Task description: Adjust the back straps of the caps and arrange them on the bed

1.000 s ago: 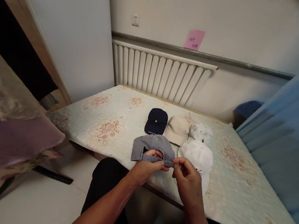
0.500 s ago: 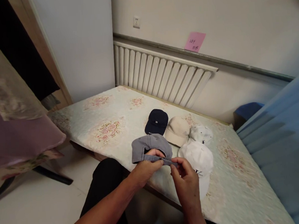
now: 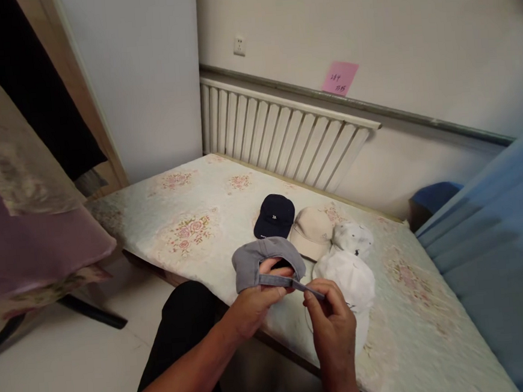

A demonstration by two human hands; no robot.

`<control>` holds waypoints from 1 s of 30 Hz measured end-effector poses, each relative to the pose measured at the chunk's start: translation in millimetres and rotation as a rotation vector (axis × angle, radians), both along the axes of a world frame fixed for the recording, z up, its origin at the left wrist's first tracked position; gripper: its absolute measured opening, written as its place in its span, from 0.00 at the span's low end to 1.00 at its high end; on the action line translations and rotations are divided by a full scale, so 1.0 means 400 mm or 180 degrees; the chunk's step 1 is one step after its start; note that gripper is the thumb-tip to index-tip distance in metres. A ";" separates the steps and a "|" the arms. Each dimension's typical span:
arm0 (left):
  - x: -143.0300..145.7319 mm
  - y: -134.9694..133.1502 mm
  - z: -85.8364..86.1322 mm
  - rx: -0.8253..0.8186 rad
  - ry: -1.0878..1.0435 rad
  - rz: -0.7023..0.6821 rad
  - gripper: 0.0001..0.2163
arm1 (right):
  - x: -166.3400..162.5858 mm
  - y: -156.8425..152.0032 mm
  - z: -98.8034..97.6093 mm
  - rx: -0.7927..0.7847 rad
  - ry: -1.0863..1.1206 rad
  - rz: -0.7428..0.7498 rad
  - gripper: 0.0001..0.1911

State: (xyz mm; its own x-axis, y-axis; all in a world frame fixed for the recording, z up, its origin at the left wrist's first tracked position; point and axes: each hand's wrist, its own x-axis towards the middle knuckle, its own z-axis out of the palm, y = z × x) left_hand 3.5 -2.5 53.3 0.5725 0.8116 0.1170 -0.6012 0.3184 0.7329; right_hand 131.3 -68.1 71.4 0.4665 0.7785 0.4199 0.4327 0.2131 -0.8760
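Note:
A grey baseball cap (image 3: 251,263) is held up over the mattress's front edge, its back opening turned toward me. My left hand (image 3: 261,302) grips its back strap, with the thumb in front and fingers inside the opening. Pinched in my right hand (image 3: 331,311) is the loose end of that strap (image 3: 313,291), drawn out to the right. Just beyond lie a navy cap (image 3: 275,214) and a beige cap (image 3: 312,231). Further right rest a white patterned cap (image 3: 353,237) and a white cap (image 3: 349,276), the latter partly behind my right hand.
The caps lie on a floral mattress (image 3: 226,211). A white radiator (image 3: 279,134) and the wall stand behind it. A blue curtain (image 3: 511,261) hangs at right; a cloth-draped piece of furniture (image 3: 43,243) stands at left. My dark-clad knee (image 3: 184,317) is beside the bed edge.
My right hand has moved slightly right and down, drawing the strap end further out. The grey cap has tilted a little, and its back opening shows wider.

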 end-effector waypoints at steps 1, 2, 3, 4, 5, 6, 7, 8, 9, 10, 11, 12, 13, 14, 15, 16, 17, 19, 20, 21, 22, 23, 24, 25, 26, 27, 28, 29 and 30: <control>-0.001 0.001 0.002 0.0051 -0.0050 0.0004 0.26 | 0.002 0.000 -0.002 -0.0002 0.0148 -0.0018 0.06; -0.001 0.002 0.004 0.0117 -0.0101 0.0024 0.26 | 0.004 0.001 -0.005 -0.0027 0.0308 -0.0026 0.06; -0.001 0.003 0.006 0.0188 -0.0143 0.0065 0.25 | 0.006 0.002 -0.009 -0.0067 0.0475 -0.0019 0.06; -0.001 0.004 0.008 0.0257 -0.0169 0.0135 0.24 | 0.008 0.004 -0.014 -0.0108 0.0649 -0.0006 0.06; -0.001 0.005 0.009 0.0316 -0.0169 0.0222 0.23 | 0.010 0.006 -0.020 -0.0146 0.0836 0.0020 0.06; -0.001 0.006 0.008 0.0366 -0.0133 0.0319 0.22 | 0.011 0.008 -0.025 -0.0179 0.1043 0.0060 0.07; -0.002 0.007 0.006 0.0407 -0.0056 0.0418 0.21 | 0.012 0.010 -0.030 -0.0199 0.1278 0.0110 0.08; -0.002 0.007 0.002 0.0445 0.0057 0.0522 0.19 | 0.012 0.012 -0.035 -0.0214 0.1535 0.0179 0.09; -0.004 0.007 -0.002 0.0485 0.0206 0.0627 0.18 | 0.012 0.014 -0.038 -0.0238 0.1804 0.0283 0.10; -0.005 0.006 -0.007 0.0529 0.0396 0.0740 0.16 | 0.011 0.016 -0.040 -0.0262 0.2072 0.0414 0.10; -0.006 0.004 -0.011 0.0587 0.0606 0.0854 0.15 | 0.010 0.017 -0.041 -0.0276 0.2330 0.0560 0.11; -0.007 0.002 -0.014 0.0653 0.0809 0.0961 0.13 | 0.008 0.018 -0.042 -0.0269 0.2570 0.0707 0.11; -0.007 0.000 -0.015 0.0706 0.0980 0.1043 0.11 | 0.006 0.019 -0.042 -0.0238 0.2787 0.0846 0.10; -0.006 -0.004 -0.013 0.0742 0.1102 0.1072 0.10 | 0.004 0.020 -0.042 -0.0180 0.2979 0.0966 0.10; -0.004 -0.007 -0.010 0.0741 0.1170 0.1061 0.09 | 0.002 0.022 -0.043 -0.0104 0.3142 0.1063 0.09; -0.002 -0.011 -0.005 0.0713 0.1184 0.1017 0.08 | 0.000 0.024 -0.044 -0.0029 0.3275 0.1136 0.08; 0.000 -0.016 0.001 0.0668 0.1163 0.0935 0.08 | -0.001 0.026 -0.045 0.0046 0.3378 0.1177 0.08; 0.003 -0.026 0.012 0.0562 0.1124 0.0716 0.10 | -0.001 0.032 -0.047 0.0172 0.3498 0.1153 0.08; 0.002 -0.031 0.014 0.0490 0.1138 0.0583 0.10 | 0.000 0.035 -0.047 0.0222 0.3525 0.1104 0.09; -0.001 -0.035 0.013 0.0424 0.1202 0.0406 0.11 | 0.001 0.039 -0.047 0.0265 0.3538 0.1043 0.10; -0.007 -0.040 0.010 0.0406 0.1332 0.0173 0.11 | 0.003 0.041 -0.046 0.0305 0.3542 0.0977 0.10; -0.014 -0.043 0.005 0.0456 0.1520 -0.0110 0.11 | 0.005 0.044 -0.043 0.0341 0.3546 0.0917 0.10; -0.024 -0.047 -0.002 0.0577 0.1740 -0.0461 0.10 | 0.006 0.045 -0.041 0.0375 0.3552 0.0875 0.09; -0.036 -0.050 -0.008 0.0785 0.1973 -0.0873 0.10 | 0.008 0.046 -0.037 0.0403 0.3551 0.0850 0.08; -0.048 -0.052 -0.011 0.1003 0.2171 -0.1363 0.10 | 0.009 0.046 -0.034 0.0418 0.3539 0.0842 0.06; -0.062 -0.055 -0.010 0.1180 0.2317 -0.1862 0.10 | 0.009 0.045 -0.030 0.0416 0.3517 0.0852 0.05; -0.075 -0.057 -0.003 0.1291 0.2396 -0.2341 0.12 | 0.009 0.044 -0.026 0.0398 0.3491 0.0890 0.05; -0.089 -0.059 0.010 0.1306 0.2403 -0.2728 0.13 | 0.008 0.042 -0.023 0.0376 0.3465 0.0951 0.04; -0.103 -0.061 0.029 0.1359 0.2373 -0.2824 0.15 | 0.007 0.039 -0.019 0.0354 0.3442 0.1019 0.04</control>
